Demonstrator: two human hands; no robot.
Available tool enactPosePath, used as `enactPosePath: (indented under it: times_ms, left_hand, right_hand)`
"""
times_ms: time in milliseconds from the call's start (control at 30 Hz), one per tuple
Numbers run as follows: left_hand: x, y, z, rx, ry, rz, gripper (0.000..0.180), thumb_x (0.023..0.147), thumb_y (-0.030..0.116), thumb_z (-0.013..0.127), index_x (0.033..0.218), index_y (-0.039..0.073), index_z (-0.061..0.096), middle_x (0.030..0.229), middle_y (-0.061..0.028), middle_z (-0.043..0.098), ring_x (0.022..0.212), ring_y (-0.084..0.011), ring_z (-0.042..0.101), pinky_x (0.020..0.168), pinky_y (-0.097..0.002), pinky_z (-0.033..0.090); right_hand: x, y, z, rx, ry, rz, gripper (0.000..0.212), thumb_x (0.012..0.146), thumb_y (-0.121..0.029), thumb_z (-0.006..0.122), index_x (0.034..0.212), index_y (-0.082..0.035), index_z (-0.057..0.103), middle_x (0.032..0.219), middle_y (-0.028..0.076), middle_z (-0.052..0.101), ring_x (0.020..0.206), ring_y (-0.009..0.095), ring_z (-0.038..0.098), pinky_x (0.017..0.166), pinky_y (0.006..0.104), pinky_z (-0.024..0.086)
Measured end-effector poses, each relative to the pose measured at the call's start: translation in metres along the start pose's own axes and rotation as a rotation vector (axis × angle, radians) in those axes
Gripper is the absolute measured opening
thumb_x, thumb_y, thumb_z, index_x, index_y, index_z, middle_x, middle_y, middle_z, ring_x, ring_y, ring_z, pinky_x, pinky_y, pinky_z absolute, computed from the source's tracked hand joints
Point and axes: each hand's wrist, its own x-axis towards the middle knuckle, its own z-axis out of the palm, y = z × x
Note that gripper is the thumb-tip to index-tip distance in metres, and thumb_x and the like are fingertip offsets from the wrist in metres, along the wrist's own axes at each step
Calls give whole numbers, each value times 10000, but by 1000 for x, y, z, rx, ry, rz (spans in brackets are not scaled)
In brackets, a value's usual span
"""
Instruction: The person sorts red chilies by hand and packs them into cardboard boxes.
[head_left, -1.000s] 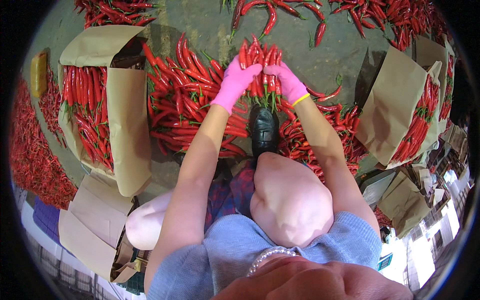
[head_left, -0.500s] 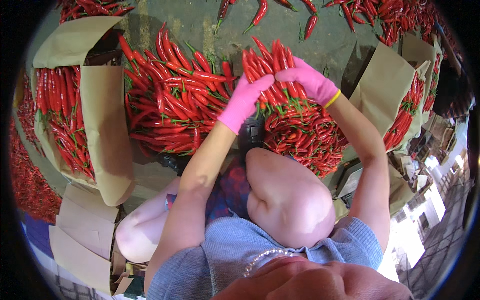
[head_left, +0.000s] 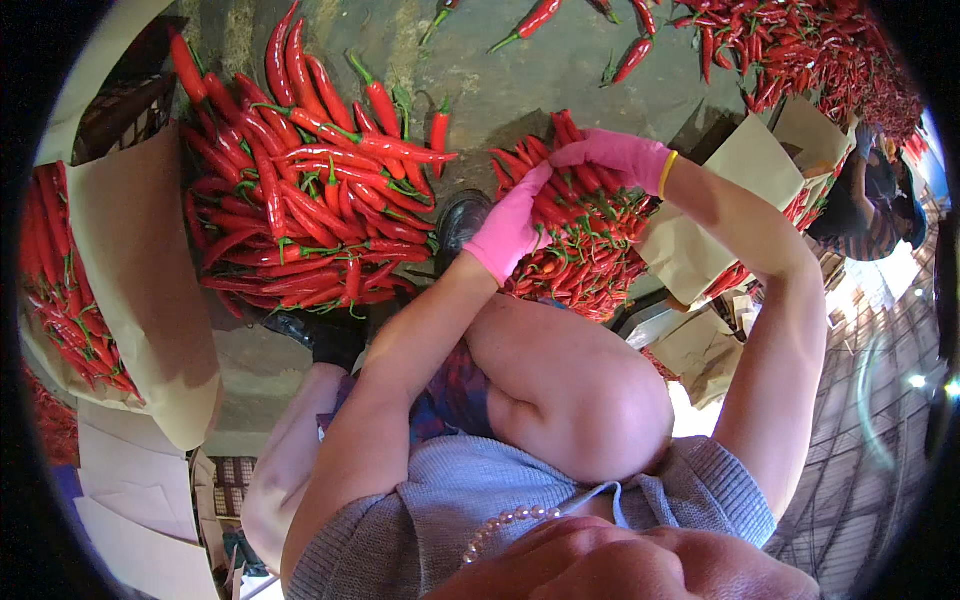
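Note:
A bunch of long red chili peppers (head_left: 571,207) is between my two pink-gloved hands, just over a heap of red chilies (head_left: 590,275) at my right foot. My left hand (head_left: 512,232) closes on the bunch from the left, near the green stems. Across its far right side my right hand (head_left: 618,160) is wrapped, with some fingers hidden behind the peppers. To the left, a larger loose pile of red chilies (head_left: 310,205) lies on the floor, tips and stems pointing in mixed directions.
At the left stands a brown-paper-lined crate (head_left: 150,270) of chilies. Another brown-paper-lined container (head_left: 705,220) is at the right. Scattered chilies (head_left: 632,60) and a big heap (head_left: 820,60) lie at the far side. Flat cardboard (head_left: 140,510) sits at lower left.
The bunch has come lower and slightly right against the right heap. My right hand has shifted over its far side, and my left hand has moved down near the stems. The view has shifted.

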Motion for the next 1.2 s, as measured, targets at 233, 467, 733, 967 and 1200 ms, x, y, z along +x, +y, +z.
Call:
enactPosePath:
  times_ms: [233, 467, 733, 967, 1200]
  left_hand:
    - [-3, -17, -13, -122, -22, -120, 530, 1051, 457, 410, 1450, 113, 463, 1429, -89, 561, 1292, -279, 554, 1070, -529, 448]
    - [6, -26, -25, -289, -56, -145, 520, 1055, 488, 373, 1439, 157, 487, 1406, -53, 587, 1247, -250, 590, 1021, -497, 490]
    - [-19, -11, 15, 59, 70, -57, 536, 1065, 452, 383, 1448, 86, 463, 1426, -95, 563, 1296, -266, 555, 1075, -483, 469]
    - [-21, -19, 20, 217, -13, 112, 498, 1028, 391, 491, 1424, 89, 490, 1373, -80, 598, 1270, -230, 563, 1084, -423, 440]
    - [-112, 61, 81, 942, -64, 424, 416, 962, 262, 632, 1332, 87, 557, 1169, -43, 672, 1034, -151, 631, 922, -331, 515]
  right_hand:
    - [24, 14, -30, -25, -325, 203, 329, 910, -271, 671, 1133, -29, 661, 1016, 109, 745, 826, 204, 723, 749, 363, 609]
    - [22, -6, -20, -130, -260, 257, 359, 918, -309, 655, 1146, -32, 668, 1068, 87, 746, 915, 210, 717, 897, 403, 568]
    - [46, 34, -37, 108, -367, 186, 325, 913, -293, 658, 1123, -47, 692, 1059, 83, 750, 911, 206, 715, 893, 384, 566]
    - [60, 70, -62, 22, -286, -64, 336, 933, -259, 649, 1188, -41, 672, 1132, 69, 719, 1023, 171, 678, 957, 344, 534]
    - [-65, 4, 71, 149, -149, -702, 519, 875, -90, 624, 1372, 7, 507, 1263, 114, 642, 1151, 237, 635, 1011, 394, 515]
